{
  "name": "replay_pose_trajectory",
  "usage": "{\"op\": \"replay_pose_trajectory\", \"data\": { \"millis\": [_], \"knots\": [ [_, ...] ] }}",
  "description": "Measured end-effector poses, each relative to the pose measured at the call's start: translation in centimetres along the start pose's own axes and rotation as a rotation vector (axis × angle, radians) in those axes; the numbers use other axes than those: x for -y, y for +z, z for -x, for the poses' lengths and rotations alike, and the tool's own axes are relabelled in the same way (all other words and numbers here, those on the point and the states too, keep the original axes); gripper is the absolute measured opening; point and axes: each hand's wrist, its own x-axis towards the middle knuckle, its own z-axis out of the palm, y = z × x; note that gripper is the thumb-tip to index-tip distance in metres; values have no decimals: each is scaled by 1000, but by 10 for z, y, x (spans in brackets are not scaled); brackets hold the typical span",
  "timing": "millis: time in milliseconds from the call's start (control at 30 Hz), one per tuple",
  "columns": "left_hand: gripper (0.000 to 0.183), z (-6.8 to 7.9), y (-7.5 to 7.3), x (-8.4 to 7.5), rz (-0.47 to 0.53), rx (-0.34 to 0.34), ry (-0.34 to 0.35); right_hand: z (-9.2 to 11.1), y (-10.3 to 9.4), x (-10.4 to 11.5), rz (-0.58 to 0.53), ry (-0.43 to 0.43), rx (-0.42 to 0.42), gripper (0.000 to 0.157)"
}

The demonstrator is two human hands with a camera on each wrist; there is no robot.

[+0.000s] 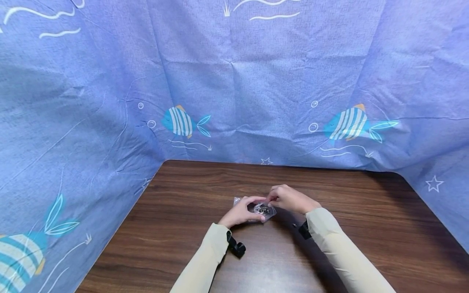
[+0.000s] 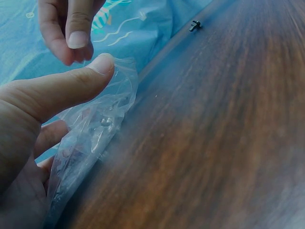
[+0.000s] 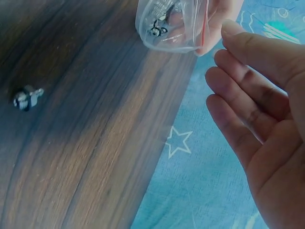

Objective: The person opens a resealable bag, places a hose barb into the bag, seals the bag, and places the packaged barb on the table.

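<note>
A clear zip bag (image 1: 271, 214) with small black and silver metal parts (image 1: 263, 209) inside is held by my left hand (image 1: 239, 212), its thumb and fingers curved round the sides. In the left wrist view that thumb lies along the bag (image 2: 102, 121) near its mouth. The red zip line shows on the bag (image 3: 162, 45) in the right wrist view. Close beside the mouth is my right hand (image 1: 291, 198), its fingers loosely bent. From the right wrist, the right hand (image 3: 267, 95) shows a gap between thumb and fingers, with nothing visible there.
One small black and silver part (image 3: 28, 98) lies loose on the brown wood-grain table (image 1: 176, 228), below the right forearm. A blue cloth (image 1: 264, 89) printed with fish hangs along the table's back and sides. Black wrist cameras (image 1: 237, 248) are strapped to both arms.
</note>
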Motion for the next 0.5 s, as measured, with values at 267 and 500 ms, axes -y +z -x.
{"op": "replay_pose_trajectory", "data": {
  "millis": [267,500],
  "knots": [
    [61,-1,-2,-3,33,10,-16,15,-1,-11,-11,34,-17,7],
    [62,0,-2,-2,24,15,-13,37,1,-26,-28,115,-17,7]
  ]
}}
